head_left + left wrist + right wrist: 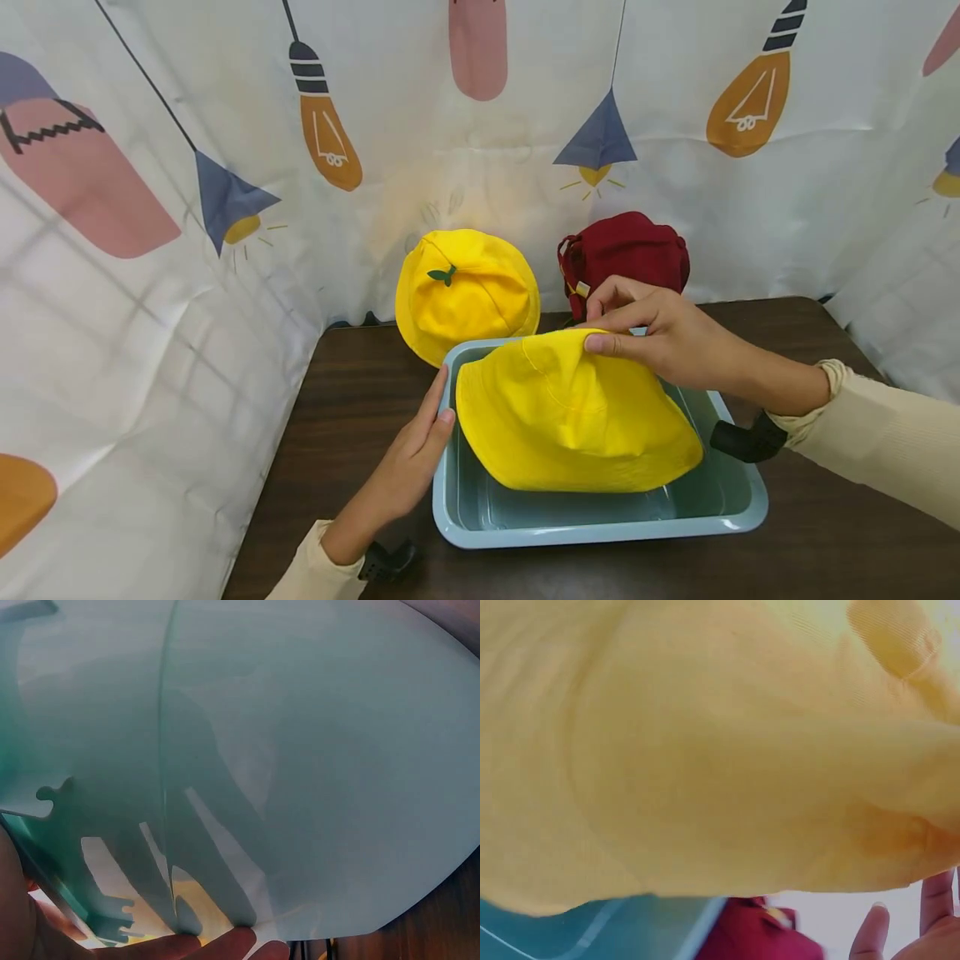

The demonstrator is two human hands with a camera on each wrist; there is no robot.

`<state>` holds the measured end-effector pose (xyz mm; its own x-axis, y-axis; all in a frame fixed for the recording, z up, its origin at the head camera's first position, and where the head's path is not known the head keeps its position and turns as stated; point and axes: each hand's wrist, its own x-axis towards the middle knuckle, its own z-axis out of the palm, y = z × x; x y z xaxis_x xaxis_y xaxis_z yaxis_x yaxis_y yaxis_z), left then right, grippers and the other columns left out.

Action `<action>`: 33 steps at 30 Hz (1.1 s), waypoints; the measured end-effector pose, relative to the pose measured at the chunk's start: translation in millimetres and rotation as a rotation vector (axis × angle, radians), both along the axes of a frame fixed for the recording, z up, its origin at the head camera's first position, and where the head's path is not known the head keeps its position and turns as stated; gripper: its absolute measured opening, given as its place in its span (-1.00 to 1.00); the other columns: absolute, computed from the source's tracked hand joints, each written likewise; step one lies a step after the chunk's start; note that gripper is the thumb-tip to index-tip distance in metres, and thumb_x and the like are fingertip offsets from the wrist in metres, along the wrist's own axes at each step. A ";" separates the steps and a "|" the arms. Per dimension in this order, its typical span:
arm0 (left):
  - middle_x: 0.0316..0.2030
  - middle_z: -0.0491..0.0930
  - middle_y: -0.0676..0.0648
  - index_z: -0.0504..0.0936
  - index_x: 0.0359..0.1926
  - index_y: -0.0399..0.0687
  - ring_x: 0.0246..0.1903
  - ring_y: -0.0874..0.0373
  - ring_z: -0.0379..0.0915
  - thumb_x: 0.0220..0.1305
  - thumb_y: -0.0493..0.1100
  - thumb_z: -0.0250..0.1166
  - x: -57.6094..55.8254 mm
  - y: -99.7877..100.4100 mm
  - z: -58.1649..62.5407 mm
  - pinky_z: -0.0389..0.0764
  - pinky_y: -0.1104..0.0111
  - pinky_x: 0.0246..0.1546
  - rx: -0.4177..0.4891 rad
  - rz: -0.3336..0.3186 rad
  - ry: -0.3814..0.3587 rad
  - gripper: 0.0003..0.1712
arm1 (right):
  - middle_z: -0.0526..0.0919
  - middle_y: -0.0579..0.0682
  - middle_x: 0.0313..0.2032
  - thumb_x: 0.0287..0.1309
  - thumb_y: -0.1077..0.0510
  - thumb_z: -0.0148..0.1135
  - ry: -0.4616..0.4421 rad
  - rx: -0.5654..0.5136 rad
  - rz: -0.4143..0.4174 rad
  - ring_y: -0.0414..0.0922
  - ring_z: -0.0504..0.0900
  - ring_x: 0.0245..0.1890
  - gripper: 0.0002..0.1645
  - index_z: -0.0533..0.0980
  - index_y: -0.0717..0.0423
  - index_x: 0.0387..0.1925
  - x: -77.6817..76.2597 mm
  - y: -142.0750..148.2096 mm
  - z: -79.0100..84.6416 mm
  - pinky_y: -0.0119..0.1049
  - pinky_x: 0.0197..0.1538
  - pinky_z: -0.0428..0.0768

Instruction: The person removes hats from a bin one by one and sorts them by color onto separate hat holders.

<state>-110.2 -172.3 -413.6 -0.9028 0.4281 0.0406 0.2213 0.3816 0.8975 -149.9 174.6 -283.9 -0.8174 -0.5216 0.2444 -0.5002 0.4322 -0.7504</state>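
A yellow bucket hat hangs over the light blue plastic basin, its brim slanting downward. My right hand pinches the top of its crown between thumb and fingers. In the right wrist view the hat's yellow cloth fills most of the picture, with fingertips at the lower right. My left hand grips the basin's left side, thumb over the rim. The left wrist view shows the basin's wall close up, with fingertips along its lower edge.
Behind the basin a second yellow hat with a green leaf sprig leans at the table's back edge. A dark red cloth hat or pouch with a cord sits to its right. Patterned white curtain encloses the dark wooden table.
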 end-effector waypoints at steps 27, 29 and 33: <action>0.64 -0.26 0.14 -0.30 0.65 0.29 0.61 0.04 -0.14 0.68 0.06 -0.21 -3.3 0.0 -1.8 0.08 -0.05 0.50 -0.034 -0.007 0.054 -0.29 | 0.46 -0.07 -0.05 0.36 -0.01 0.29 0.099 -0.035 -0.114 -0.08 0.46 -0.03 -0.70 0.76 0.04 -0.05 -82.0 -58.3 102.2 -0.50 -0.14 0.65; 0.64 -0.28 0.15 -0.31 0.65 0.29 0.61 0.04 -0.15 0.68 0.06 -0.21 -3.4 0.2 -2.0 0.07 -0.04 0.49 -0.028 -0.012 0.054 -0.29 | 0.45 -0.09 -0.05 0.36 0.00 0.29 0.106 -0.028 -0.098 -0.10 0.44 -0.02 -0.70 0.75 0.04 -0.04 -92.1 -65.4 104.4 -0.48 -0.10 0.64; 0.65 -0.27 0.15 -0.32 0.65 0.30 0.60 0.00 -0.09 0.68 0.03 -0.21 -3.0 -0.7 -2.4 0.15 -0.08 0.46 -0.004 -0.021 0.055 -0.29 | 0.43 -0.11 -0.01 0.35 -0.05 0.28 0.103 -0.017 -0.068 -0.10 0.49 0.00 -0.68 0.74 0.01 -0.02 -110.8 -78.8 105.6 -0.43 0.01 0.67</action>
<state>-113.2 -173.0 -416.0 -0.8901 0.4471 0.0881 0.2781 0.3799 0.8822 -260.7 95.7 -178.3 -0.8205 -0.4612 0.3376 -0.5454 0.4550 -0.7039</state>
